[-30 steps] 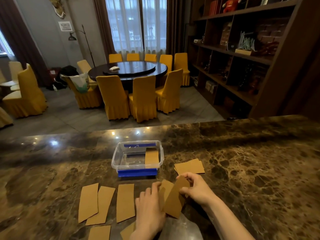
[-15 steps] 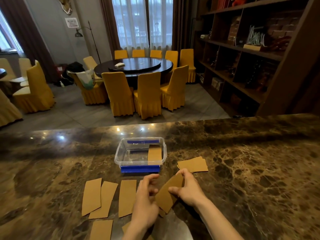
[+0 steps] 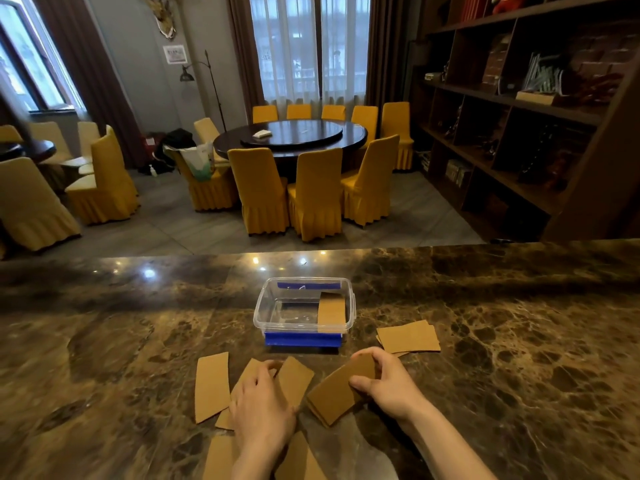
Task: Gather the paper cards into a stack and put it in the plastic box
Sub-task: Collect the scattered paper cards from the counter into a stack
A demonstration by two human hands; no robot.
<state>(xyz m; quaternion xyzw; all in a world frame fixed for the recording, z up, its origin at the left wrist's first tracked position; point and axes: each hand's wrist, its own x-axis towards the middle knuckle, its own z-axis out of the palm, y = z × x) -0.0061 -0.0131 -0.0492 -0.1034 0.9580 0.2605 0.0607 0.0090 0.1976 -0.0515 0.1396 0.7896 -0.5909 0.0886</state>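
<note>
A clear plastic box (image 3: 263, 315) with a blue base stands on the marble counter, one brown card (image 3: 331, 308) leaning inside at its right. My right hand (image 3: 388, 379) grips a small stack of brown cards (image 3: 334, 393), tilted just above the counter. My left hand (image 3: 263, 407) lies flat on loose cards (image 3: 294, 377) and pinches the top edge of one. Another card (image 3: 211, 386) lies further left. Two more cards (image 3: 220, 457) lie at the near edge, partly under my left arm. A separate pile of cards (image 3: 408, 336) rests right of the box.
The dark marble counter (image 3: 519, 341) stretches wide to both sides. Beyond its far edge are a round dining table (image 3: 291, 135) with yellow chairs and a wooden shelf unit (image 3: 519, 116) at the right.
My left hand has moved left off the held stack and down onto the loose cards, shifting them together. My right hand keeps the stack and has lowered it. The view has tilted slightly.
</note>
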